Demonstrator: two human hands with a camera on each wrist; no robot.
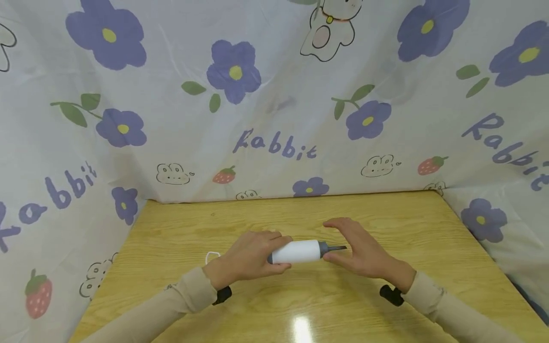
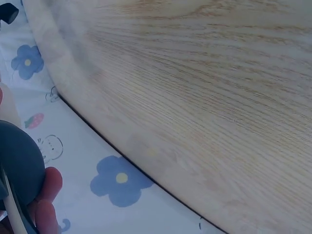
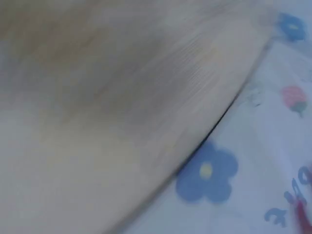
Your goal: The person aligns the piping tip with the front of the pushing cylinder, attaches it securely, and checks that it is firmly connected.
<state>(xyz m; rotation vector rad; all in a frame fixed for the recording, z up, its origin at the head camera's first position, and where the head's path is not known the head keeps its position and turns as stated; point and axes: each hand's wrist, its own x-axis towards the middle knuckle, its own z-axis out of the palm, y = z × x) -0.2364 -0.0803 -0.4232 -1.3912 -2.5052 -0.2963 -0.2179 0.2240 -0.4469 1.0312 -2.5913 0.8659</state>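
Note:
A white cylindrical handheld device (image 1: 298,251) with dark grey ends and a thin dark nozzle (image 1: 336,248) is held level above the table. My left hand (image 1: 253,255) grips its rear part, and a white loop of strap (image 1: 212,256) hangs out behind that hand. In the left wrist view the device's rounded dark end (image 2: 22,161) shows, with fingertips (image 2: 52,185) beside it. Around the nozzle, my right hand (image 1: 364,252) has its thumb and fingers spread apart. The thumb lies close to the dark collar; whether they touch I cannot tell. Only blurred fingers (image 3: 303,217) appear in the right wrist view.
Beneath both hands lies a wood-grain table (image 1: 257,305). A white cloth (image 1: 274,109) printed with flowers, strawberries and rabbits hangs behind it and along both sides. Light reflects off the table's near part.

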